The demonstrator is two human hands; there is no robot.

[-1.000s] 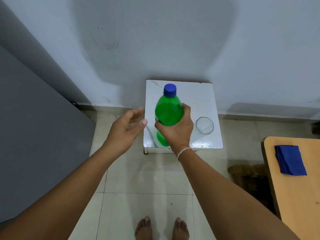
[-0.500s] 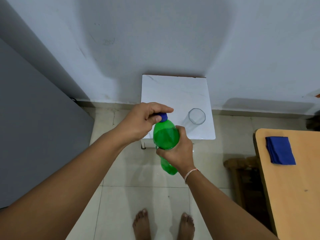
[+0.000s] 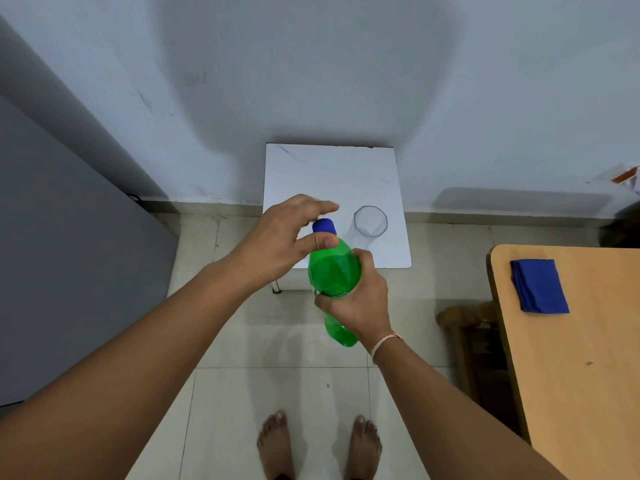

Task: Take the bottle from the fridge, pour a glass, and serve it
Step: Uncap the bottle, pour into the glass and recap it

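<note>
White stool top (image 3: 311,174): rear and left portions bare, open to approach from above. Glass (image 3: 370,221) occupies front-right part. Wall directly behind stool. Grey fridge side (image 3: 69,254) well left of stool; wooden table (image 3: 588,358) well right; tiled floor between.

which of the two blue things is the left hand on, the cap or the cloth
The blue cap on the green bottle: the left hand has its fingers around it. The folded blue cloth lies untouched on the wooden table, far right.

Bare arms and feet (thread band (image 3: 384,342), right wrist).
</note>
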